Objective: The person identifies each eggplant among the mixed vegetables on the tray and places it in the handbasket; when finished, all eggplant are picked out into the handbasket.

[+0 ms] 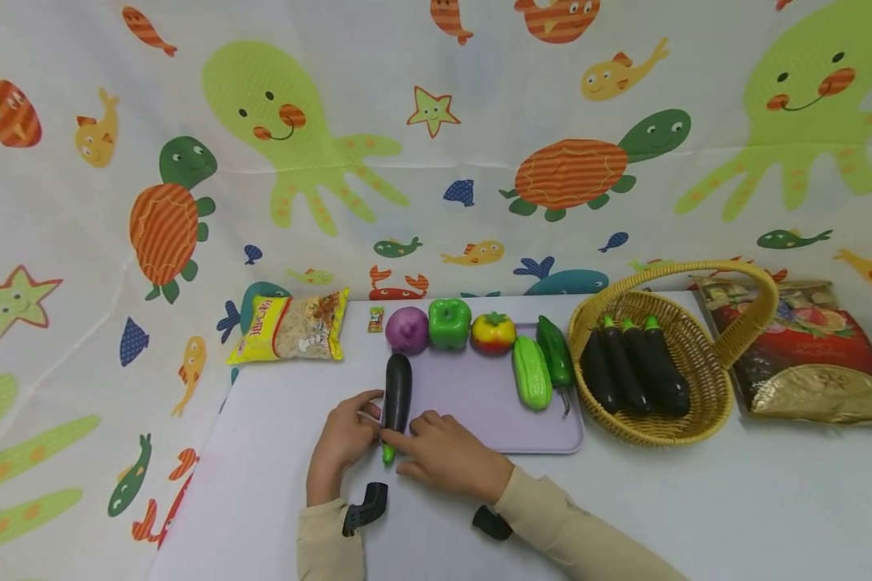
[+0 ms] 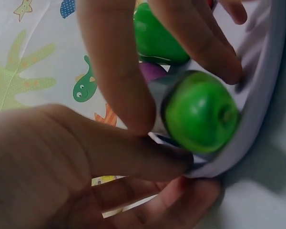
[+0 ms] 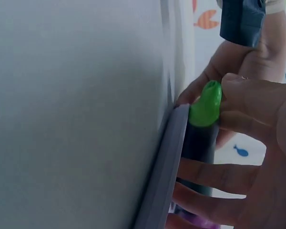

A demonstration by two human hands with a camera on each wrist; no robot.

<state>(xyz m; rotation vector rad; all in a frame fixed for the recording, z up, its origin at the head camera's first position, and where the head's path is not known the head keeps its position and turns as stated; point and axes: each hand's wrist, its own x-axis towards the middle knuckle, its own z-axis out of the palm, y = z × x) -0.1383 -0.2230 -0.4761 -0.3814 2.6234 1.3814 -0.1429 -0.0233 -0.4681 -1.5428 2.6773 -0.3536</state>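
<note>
A dark eggplant (image 1: 397, 389) with a green stem end (image 2: 200, 112) lies lengthwise along the left side of the pale lilac tray (image 1: 472, 415). My left hand (image 1: 343, 440) is beside the tray's front left corner, fingers loosely bent, its thumb close to the rim in the left wrist view. From the other side my right hand (image 1: 450, 456) reaches over the front rim, its index finger touching the eggplant near the stem. The other right fingers (image 3: 219, 174) extend alongside the eggplant, over the tray.
Along the tray's back are a purple onion (image 1: 407, 331), green bell pepper (image 1: 449, 324) and red-yellow tomato (image 1: 492, 333). A light green gourd (image 1: 532, 374) and green chili (image 1: 555, 351) lie right. Beyond are a wicker basket (image 1: 712, 387) of eggplants and snack bags (image 1: 294, 327).
</note>
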